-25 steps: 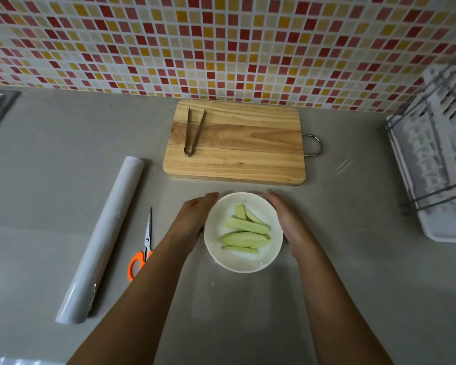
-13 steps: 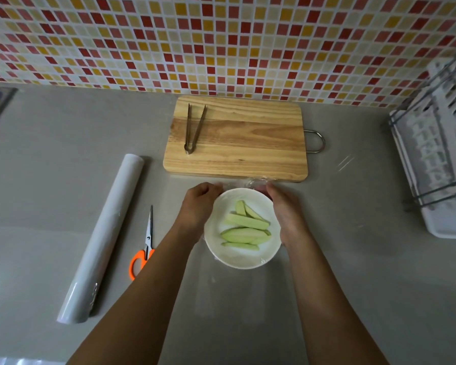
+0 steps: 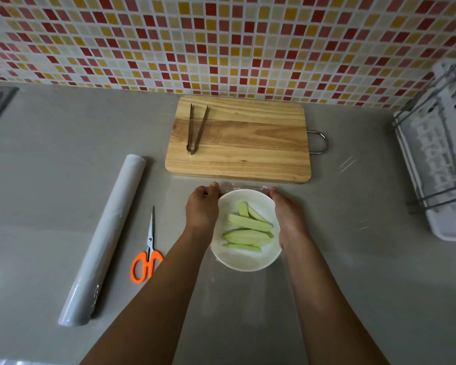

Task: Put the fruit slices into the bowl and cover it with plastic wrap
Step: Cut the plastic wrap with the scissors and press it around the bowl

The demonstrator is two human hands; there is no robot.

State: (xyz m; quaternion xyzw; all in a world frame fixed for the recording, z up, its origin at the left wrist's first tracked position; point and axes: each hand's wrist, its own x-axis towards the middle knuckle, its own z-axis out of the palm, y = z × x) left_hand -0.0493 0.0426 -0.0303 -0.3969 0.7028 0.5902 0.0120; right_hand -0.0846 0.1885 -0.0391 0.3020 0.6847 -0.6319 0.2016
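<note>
Fruit slices (image 3: 248, 230) sit in the white bowl (image 3: 245, 267) at centre. My curled left hand (image 3: 202, 206), at its ten o'clock, pinches plastic wrap (image 3: 244, 186) bunched at twelve. My right hand (image 3: 290, 217), at two, touches it, grip unclear. I judge this the covering step; next, pull the film taut over the rim.

Head view, looking steeply down, close over counter (image 3: 63, 154)

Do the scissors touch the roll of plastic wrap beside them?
Apart. The head view shows a strip of bare grey counter between the scissors and the roll of plastic wrap along their whole length.
</note>
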